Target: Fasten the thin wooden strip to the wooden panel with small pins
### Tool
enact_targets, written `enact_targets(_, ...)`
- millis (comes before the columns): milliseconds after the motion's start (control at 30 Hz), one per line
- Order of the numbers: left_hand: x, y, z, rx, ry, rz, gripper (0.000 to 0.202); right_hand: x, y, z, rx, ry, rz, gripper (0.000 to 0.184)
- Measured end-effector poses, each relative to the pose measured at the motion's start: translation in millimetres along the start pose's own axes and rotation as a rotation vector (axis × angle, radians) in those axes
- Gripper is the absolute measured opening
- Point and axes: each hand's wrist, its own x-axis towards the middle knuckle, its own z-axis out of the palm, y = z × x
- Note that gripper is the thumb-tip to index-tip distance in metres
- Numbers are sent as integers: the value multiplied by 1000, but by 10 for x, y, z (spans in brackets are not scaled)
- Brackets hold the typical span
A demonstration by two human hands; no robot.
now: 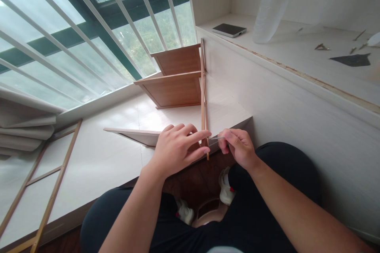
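Note:
A wooden shelf unit lies on its side on the pale window ledge, its thin side panel standing edge-on toward me. My left hand rests on the near end of that panel, fingers curled around it and over a lower board. My right hand pinches a thin metal tool, its tip touching the panel's near end beside my left fingers.
A light wooden frame lies flat at the ledge's left end. Folded blinds sit by the barred window. On the raised counter at right stand a clear plastic bottle, a phone and small loose parts. My knees and shoes are below.

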Motion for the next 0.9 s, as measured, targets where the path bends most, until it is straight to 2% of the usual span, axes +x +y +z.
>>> enact_targets(100, -1, 5, -3, -3, -1, -3, 49, -8, 5, -23, -38, 40, -60, 51)
enact_targets(200, -7, 12, -2, 2, 8, 2, 48, -6, -21, -37, -206, 58, -159, 43)
enact_targets(333, -11, 16, 4, 1, 20, 4, 48, 1, -58, -28, -457, -12, -316, 34)
enact_targets(433, -13, 10, 7, 1, 18, 0, 48, 5, -55, -17, -563, -46, -404, 29)
enact_targets(633, -26, 6, 26, 5, 15, -3, 46, -17, -20, -18, -595, 72, -439, 21)
enact_targets(900, -15, 15, 27, 6, 20, -3, 46, -14, -15, -32, -631, 34, -480, 19)
